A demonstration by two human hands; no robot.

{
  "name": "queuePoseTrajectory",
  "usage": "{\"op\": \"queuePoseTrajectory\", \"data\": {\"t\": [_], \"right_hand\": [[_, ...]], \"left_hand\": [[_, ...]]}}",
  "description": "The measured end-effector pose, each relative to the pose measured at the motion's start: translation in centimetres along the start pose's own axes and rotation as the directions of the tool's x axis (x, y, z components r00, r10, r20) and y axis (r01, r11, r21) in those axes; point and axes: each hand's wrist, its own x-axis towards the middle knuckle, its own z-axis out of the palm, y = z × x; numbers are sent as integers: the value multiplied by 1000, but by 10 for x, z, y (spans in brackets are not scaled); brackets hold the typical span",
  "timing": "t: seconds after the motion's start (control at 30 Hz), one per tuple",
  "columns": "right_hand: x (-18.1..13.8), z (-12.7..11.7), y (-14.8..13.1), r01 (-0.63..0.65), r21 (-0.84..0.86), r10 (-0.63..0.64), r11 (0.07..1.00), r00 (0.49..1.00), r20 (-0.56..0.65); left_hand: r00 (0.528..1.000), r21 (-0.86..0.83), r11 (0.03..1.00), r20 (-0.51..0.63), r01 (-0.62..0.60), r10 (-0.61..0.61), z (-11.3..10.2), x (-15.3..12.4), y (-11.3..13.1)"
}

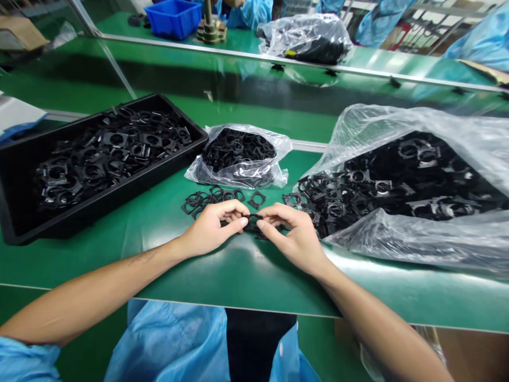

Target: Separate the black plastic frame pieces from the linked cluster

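Observation:
Between my two hands, just above the green table, is a small black plastic ring part (253,217). My left hand (214,225) pinches its left side between thumb and fingers. On its other side my right hand (292,233) grips it the same way. Several loose black ring parts (212,197) lie flat behind my left hand, and a single square-edged ring (256,199) rests just behind the held part. More dark pieces sit under and between my hands, partly hidden by the fingers.
A black tray (119,190) heaped with black frame parts stands at the left. Behind my hands is a small clear bag (278,178) of rings. A large open plastic bag (401,239) spills frame parts at the right. A metal rail (222,50) and blue bin (174,20) lie beyond.

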Motion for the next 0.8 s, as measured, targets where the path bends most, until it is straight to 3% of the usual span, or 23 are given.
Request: {"op": "queuePoseTrajectory", "data": {"t": [0.53,0.8], "right_hand": [[0,1,0,-22,38,22,999,1000,-5],[0,1,1,35,-28,-35,999,999,-2]], "left_hand": [[1000,13,1000,-4,-7,7,0,-1,0],[1000,23,1000,5,-13,13,1,0,-1]]}}
